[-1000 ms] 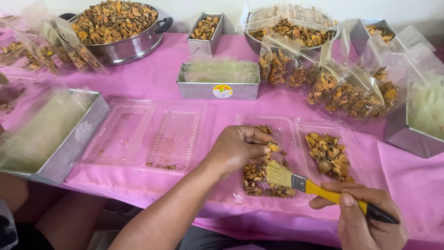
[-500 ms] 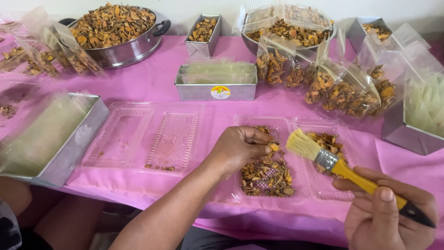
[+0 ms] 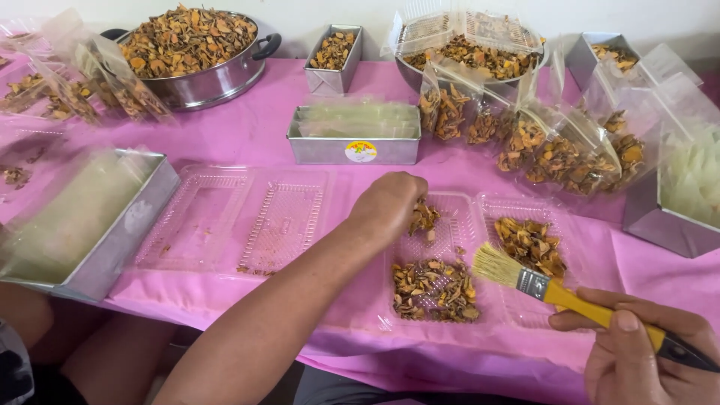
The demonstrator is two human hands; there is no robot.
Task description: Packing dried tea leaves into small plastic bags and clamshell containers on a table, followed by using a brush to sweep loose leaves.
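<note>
Sorting dried pieces in a clear tray, brush in my other hand.

My left hand (image 3: 390, 206) is curled shut, pinching a small clump of dried pieces (image 3: 424, 217) above the far end of the clear plastic tray (image 3: 457, 225), where a heap of pieces (image 3: 435, 290) lies at the near end. My right hand (image 3: 645, 360) grips the yellow-handled brush (image 3: 540, 281), bristles hovering just beside that heap, over the pink tablecloth (image 3: 300, 97).

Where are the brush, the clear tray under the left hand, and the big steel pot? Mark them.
brush (image 3: 496, 266), head view, on the pale bristles.
clear tray (image 3: 450, 217), head view, on its bare ribbed floor.
steel pot (image 3: 217, 81), head view, on its side wall.
</note>
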